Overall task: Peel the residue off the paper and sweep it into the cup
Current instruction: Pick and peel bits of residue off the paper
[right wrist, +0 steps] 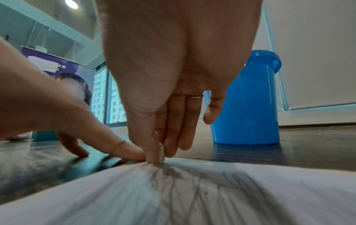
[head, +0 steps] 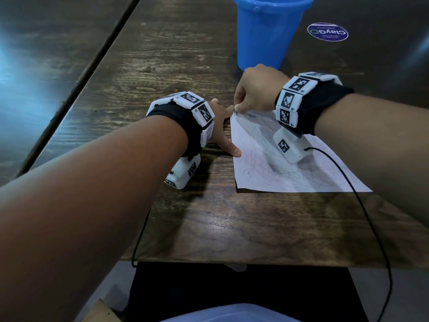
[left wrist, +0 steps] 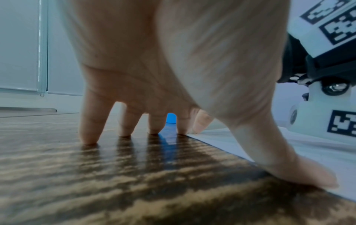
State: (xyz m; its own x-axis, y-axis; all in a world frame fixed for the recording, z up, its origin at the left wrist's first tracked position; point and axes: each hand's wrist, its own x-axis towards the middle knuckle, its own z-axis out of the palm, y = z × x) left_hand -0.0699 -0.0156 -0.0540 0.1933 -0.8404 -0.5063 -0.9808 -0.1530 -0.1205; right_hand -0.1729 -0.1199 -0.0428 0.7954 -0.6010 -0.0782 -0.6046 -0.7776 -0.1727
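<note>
We find the right hand (right wrist: 173,76) pinching a small pale piece (right wrist: 161,152) between thumb and fingers, its tip pressed on the far corner of the scribbled paper (head: 267,163). The left hand (head: 218,126) lies at nine o'clock of that corner, fingers spread and straight, fingertips (left wrist: 88,137) on the wooden table (head: 185,54), thumb on the paper's edge. The blue cup (head: 267,36) stands upright at twelve o'clock, beyond the right hand. Its rim is cut off in the head view. What the pale piece is, we cannot tell.
</note>
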